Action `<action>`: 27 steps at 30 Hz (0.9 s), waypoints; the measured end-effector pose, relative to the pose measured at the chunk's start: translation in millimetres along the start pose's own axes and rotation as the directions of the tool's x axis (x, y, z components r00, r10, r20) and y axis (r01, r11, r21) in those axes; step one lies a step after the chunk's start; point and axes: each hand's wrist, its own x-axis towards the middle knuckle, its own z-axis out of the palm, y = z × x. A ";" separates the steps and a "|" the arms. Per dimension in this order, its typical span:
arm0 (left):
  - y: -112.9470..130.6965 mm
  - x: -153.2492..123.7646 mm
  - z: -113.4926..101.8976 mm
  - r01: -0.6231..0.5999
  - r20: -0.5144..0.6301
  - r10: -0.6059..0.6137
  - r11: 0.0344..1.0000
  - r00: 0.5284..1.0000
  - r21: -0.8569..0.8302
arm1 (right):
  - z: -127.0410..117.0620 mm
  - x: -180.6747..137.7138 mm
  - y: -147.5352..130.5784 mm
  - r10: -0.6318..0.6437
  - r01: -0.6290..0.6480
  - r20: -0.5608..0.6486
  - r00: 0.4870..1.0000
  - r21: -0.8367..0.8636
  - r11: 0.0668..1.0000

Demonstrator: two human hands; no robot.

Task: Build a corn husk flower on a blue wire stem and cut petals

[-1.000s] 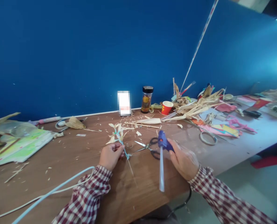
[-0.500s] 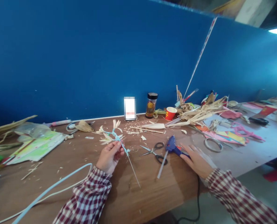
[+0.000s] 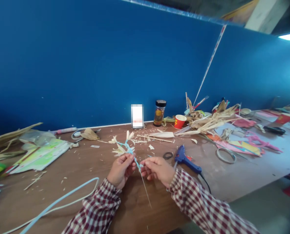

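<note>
My left hand (image 3: 121,168) grips a small straw flower (image 3: 125,148), pale husk petals bound with light blue wrapping on a thin stick stem. My right hand (image 3: 157,169) pinches the blue wrapping on the same stem, just right of the left hand, and the bare stick pokes down toward me. A blue glue gun (image 3: 186,160) lies on the brown table (image 3: 74,165) just right of my right hand, its black cord trailing off the edge. Scissors (image 3: 167,155) lie partly hidden behind my right hand.
A light blue cord (image 3: 62,200) loops across the near left. Green printed sheets (image 3: 41,156) lie at left. A dark jar (image 3: 159,112), a red paper cup (image 3: 179,121) and a pile of dried husks (image 3: 212,120) stand at the back. Husk scraps litter the tabletop.
My right hand has let go of the glue gun, which now lies on the table, and has come left to pinch the flower's stem. The left hand kept its hold and raised the flower slightly.
</note>
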 end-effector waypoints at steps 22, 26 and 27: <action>-11.5 3.0 0.8 -0.079 -0.010 0.085 0.961 0.996 0.265 | -2.9 13.8 19.4 0.129 -0.129 -0.003 0.992 0.079 0.989; -14.6 4.4 1.1 -0.115 -0.033 0.129 0.953 0.991 0.280 | -2.8 16.6 24.1 0.057 -0.056 -0.036 0.998 0.028 0.998; -15.5 4.7 1.3 -0.122 -0.039 0.138 0.952 0.990 0.280 | -2.7 16.9 25.0 0.023 -0.023 -0.044 0.999 0.001 1.000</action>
